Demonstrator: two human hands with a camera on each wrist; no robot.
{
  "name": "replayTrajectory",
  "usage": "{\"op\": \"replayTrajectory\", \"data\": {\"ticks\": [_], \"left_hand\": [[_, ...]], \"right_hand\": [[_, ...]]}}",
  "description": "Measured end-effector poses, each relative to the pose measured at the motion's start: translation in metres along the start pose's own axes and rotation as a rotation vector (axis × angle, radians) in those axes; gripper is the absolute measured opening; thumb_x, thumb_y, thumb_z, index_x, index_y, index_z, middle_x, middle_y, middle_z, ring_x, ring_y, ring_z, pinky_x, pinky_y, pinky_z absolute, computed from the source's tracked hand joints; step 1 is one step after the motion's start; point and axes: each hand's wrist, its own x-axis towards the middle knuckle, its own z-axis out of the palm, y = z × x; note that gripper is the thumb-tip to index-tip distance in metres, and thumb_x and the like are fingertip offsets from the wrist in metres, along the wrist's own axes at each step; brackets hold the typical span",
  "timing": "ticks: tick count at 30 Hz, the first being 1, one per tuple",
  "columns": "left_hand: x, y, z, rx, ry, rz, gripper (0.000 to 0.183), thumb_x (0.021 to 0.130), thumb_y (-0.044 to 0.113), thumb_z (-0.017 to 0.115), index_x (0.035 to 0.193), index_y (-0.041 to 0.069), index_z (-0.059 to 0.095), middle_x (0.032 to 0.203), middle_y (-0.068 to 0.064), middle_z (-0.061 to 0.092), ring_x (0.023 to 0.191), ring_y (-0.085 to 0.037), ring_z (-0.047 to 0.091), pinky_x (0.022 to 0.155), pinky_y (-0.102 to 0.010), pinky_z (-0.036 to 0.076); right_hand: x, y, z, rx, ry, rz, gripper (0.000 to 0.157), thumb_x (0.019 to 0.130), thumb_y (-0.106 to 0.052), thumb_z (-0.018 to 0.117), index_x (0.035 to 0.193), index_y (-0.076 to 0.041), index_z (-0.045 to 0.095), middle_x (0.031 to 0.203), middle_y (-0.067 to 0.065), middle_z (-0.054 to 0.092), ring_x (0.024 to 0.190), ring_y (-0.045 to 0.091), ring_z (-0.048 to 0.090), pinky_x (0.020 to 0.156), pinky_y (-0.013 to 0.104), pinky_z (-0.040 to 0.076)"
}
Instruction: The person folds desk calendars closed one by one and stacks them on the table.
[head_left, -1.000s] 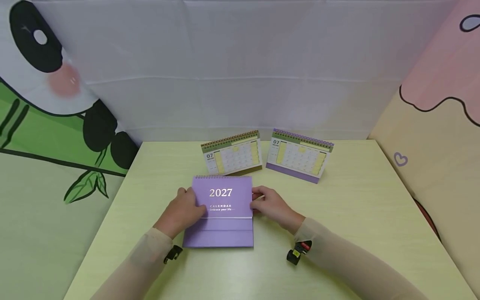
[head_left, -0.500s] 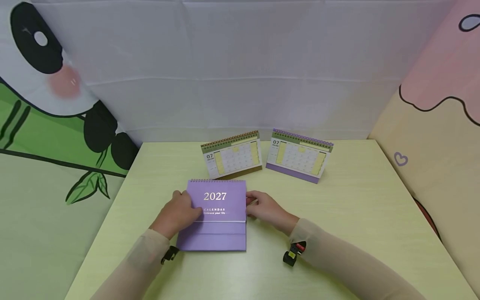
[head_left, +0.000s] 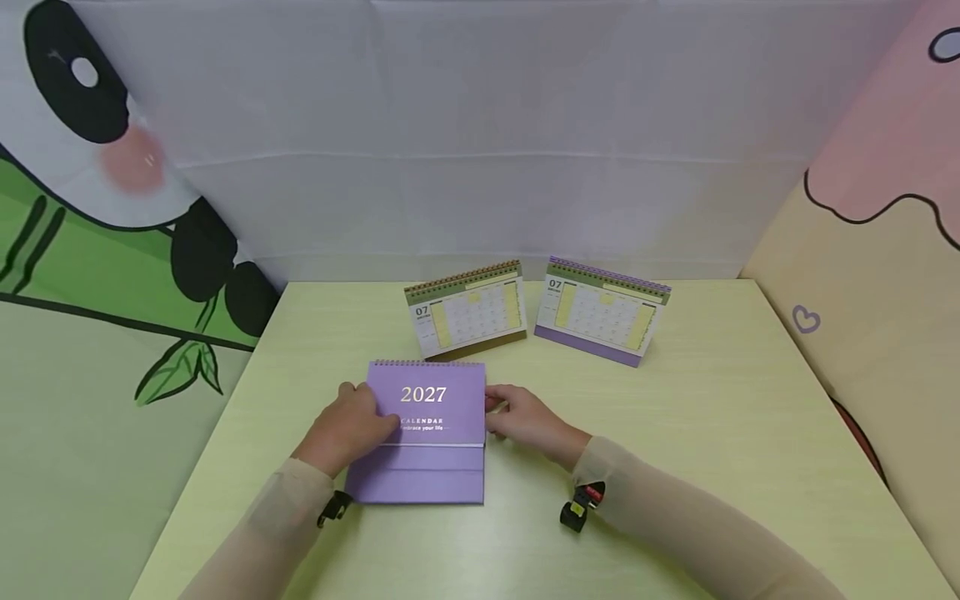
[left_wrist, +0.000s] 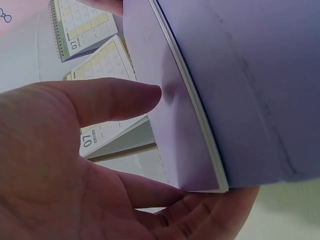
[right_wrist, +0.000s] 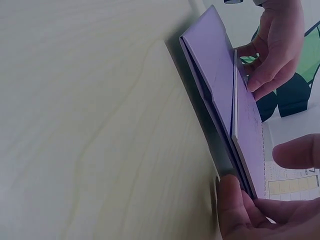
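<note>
A purple desk calendar (head_left: 423,408) stands on the table in the head view, its "2027" cover facing me. My left hand (head_left: 347,423) grips its left side. In the left wrist view the thumb (left_wrist: 135,96) lies against the cover, with the other fingers (left_wrist: 220,210) around the edge. My right hand (head_left: 528,419) is at the calendar's right edge. In the right wrist view some fingertips (right_wrist: 231,189) touch that edge, while another digit (right_wrist: 300,151) is held apart from the cover. The fingers behind the calendar are partly hidden.
Behind stand two more desk calendars opened to "07": a brown-based one (head_left: 468,308) and a purple-based one (head_left: 602,310). The table (head_left: 735,417) meets a white cloth backdrop (head_left: 480,142). Cartoon-printed panels flank it left and right.
The purple calendar has shifted left and slightly toward me with both hands. More of the brown-based calendar's lower edge now shows. The two rear calendars have stayed in place.
</note>
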Motion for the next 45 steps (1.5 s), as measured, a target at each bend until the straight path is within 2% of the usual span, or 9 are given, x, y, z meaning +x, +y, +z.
{"op": "replayTrajectory", "data": {"ticks": [9,14,22,29,32,40,45], "left_hand": [[0.002,-0.006,0.002,0.015,0.001,-0.026,0.068,0.106,0.032,0.072,0.144,-0.023,0.060,0.125,-0.032,0.055,0.096,-0.038,0.064,0.081,-0.048,0.061],[0.004,-0.008,0.002,0.015,0.001,-0.033,0.063,0.106,0.032,0.072,0.136,-0.022,0.064,0.125,-0.032,0.056,0.094,-0.038,0.064,0.079,-0.045,0.060],[0.008,-0.012,0.001,0.020,0.005,-0.024,0.060,0.104,0.031,0.072,0.133,-0.022,0.064,0.124,-0.033,0.057,0.095,-0.038,0.064,0.081,-0.047,0.060],[0.011,-0.014,0.002,0.040,0.006,-0.033,0.060,0.103,0.032,0.072,0.131,-0.021,0.065,0.124,-0.031,0.056,0.096,-0.037,0.063,0.084,-0.048,0.060],[0.011,-0.016,0.002,0.044,0.013,-0.035,0.061,0.103,0.033,0.073,0.132,-0.021,0.065,0.124,-0.031,0.056,0.096,-0.037,0.063,0.085,-0.049,0.060],[0.013,-0.021,0.006,0.050,0.001,-0.033,0.052,0.101,0.033,0.074,0.117,-0.017,0.069,0.118,-0.028,0.054,0.091,-0.035,0.061,0.078,-0.044,0.055],[0.016,-0.022,0.008,0.058,0.005,-0.042,0.052,0.102,0.033,0.073,0.118,-0.017,0.071,0.120,-0.028,0.053,0.092,-0.035,0.062,0.078,-0.043,0.054]], "right_hand": [[0.003,-0.001,0.006,-0.021,-0.012,-0.014,0.074,0.103,-0.014,0.077,0.169,0.009,0.056,0.146,0.020,0.074,0.103,0.018,0.070,0.082,0.026,0.059],[0.004,-0.001,0.008,-0.041,-0.012,-0.014,0.076,0.101,-0.013,0.075,0.170,0.009,0.054,0.146,0.019,0.074,0.103,0.018,0.069,0.082,0.026,0.057],[0.006,-0.002,0.010,-0.054,-0.024,-0.023,0.075,0.100,-0.013,0.077,0.169,0.008,0.057,0.137,0.017,0.070,0.106,0.019,0.066,0.084,0.025,0.055],[0.011,-0.001,0.011,-0.073,-0.043,-0.020,0.079,0.094,-0.009,0.074,0.169,0.009,0.056,0.124,0.012,0.065,0.093,0.017,0.055,0.074,0.025,0.048],[0.012,-0.002,0.012,-0.083,-0.043,-0.015,0.079,0.094,-0.009,0.074,0.169,0.010,0.056,0.123,0.011,0.064,0.091,0.017,0.053,0.074,0.027,0.047],[0.016,-0.003,0.018,-0.231,-0.046,-0.045,0.064,0.098,-0.012,0.073,0.157,0.011,0.065,0.117,0.011,0.062,0.099,0.022,0.055,0.080,0.029,0.045],[0.015,-0.004,0.019,-0.269,-0.051,-0.048,0.072,0.100,-0.012,0.074,0.166,0.011,0.058,0.115,0.011,0.062,0.097,0.021,0.054,0.079,0.028,0.043]]}}
